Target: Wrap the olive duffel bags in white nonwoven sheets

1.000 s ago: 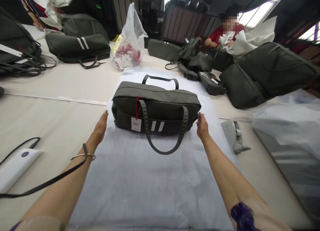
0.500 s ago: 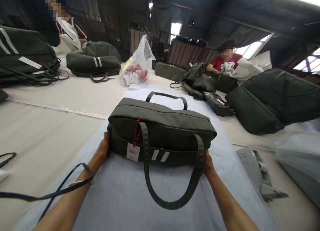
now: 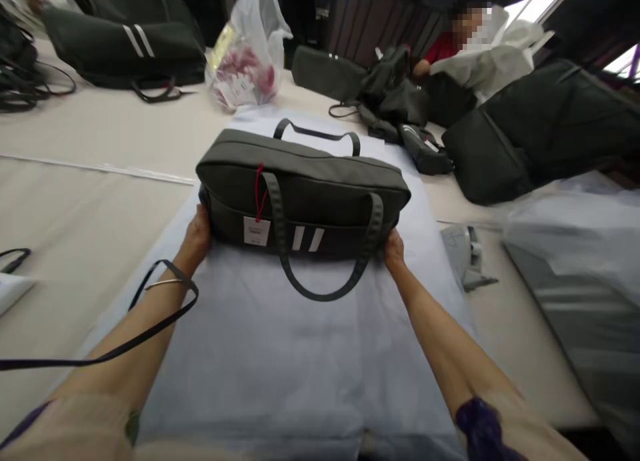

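- Sheet (image 3: 280,368) of pale wrapping, creased, covers part of the table (image 3: 55,214).
- Left hand (image 3: 195,240): clamped on the left end of the dark bag (image 3: 320,189). A bracelet (image 3: 165,282) rings the wrist; a dark strap (image 3: 75,363) crosses the forearm.
- Right hand (image 3: 394,249): clamped on the bag's right end. Hands are well apart, fingers partly hidden.
- Dark bag: located between both hands, over the sheet, long side to the wearer. Contents hidden under its top panel; whether its base rests on the sheet cannot be told.
- Front handle (image 3: 324,296) loops down; rear handle (image 3: 323,135) stands behind.
- Labelling: white hang tag (image 3: 257,232) on red cord (image 3: 258,194), front left, small print illegible. Two white stripes (image 3: 299,238) mark the lower front.
- Grey device (image 3: 456,251) sits right of the sheet; marking unreadable.
- Small pouch (image 3: 425,154), beyond the bag's right end, bears a white label, unreadable.
- Clear plastic bag (image 3: 267,31), beyond the sheet, holds pink items (image 3: 247,68); yellow patch (image 3: 223,46) on its left side.
- Striped bag (image 3: 95,51) lies far left.
- Person in red (image 3: 443,46) is far right, beside pale wrapping.
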The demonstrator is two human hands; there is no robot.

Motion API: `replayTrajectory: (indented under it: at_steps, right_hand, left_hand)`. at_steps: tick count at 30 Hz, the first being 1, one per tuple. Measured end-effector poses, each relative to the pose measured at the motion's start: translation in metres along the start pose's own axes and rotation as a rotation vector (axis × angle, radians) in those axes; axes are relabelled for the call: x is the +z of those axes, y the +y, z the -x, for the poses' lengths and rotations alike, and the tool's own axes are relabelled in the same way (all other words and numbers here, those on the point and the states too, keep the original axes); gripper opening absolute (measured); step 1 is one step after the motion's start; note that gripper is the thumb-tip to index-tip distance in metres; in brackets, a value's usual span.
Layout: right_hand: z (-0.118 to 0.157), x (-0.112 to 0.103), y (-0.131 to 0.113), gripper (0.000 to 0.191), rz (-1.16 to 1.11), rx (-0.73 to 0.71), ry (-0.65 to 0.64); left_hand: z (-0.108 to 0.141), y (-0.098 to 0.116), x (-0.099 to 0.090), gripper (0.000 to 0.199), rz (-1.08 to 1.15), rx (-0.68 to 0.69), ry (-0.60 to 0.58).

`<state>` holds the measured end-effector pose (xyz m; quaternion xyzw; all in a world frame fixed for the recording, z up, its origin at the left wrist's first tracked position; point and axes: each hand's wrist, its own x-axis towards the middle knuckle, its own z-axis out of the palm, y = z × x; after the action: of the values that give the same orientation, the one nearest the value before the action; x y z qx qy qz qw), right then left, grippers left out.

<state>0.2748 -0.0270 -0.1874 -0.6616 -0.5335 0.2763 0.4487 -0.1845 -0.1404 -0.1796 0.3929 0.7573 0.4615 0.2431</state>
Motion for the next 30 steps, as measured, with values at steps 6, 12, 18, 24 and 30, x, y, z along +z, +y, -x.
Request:
replayTrajectory:
  at_steps: [6, 12, 18, 24, 30]
  right_hand:
    - [0.117, -0.080, 0.010, 0.028, 0.183, -0.249, -0.205]
    - [0.276, -0.140, 0.020, 0.025, 0.348, -0.756, -0.818]
    - [0.311, -0.104, 0.001, 0.038, 0.530, -0.742, -0.641]
    - [0.306, -0.088, -0.013, 0.041, 0.602, -0.795, -0.497]
    - [0.308, -0.083, -0.035, 0.058, 0.607, -0.766, -0.321]
  left_hand:
    - [0.050, 0.020, -0.019, 0.087, -0.244, 0.325, 0.167]
    - [0.057, 0.121, -0.014, 0.069, -0.445, 0.955, 0.236]
    - [0.043, 0.217, 0.047, 0.066, -0.398, 0.913, 0.020]
    - [0.020, 0.241, 0.067, 0.057, -0.591, 0.893, -0.224]
    - [0.008, 0.252, 0.047, 0.056, -0.815, 0.926, -0.461]
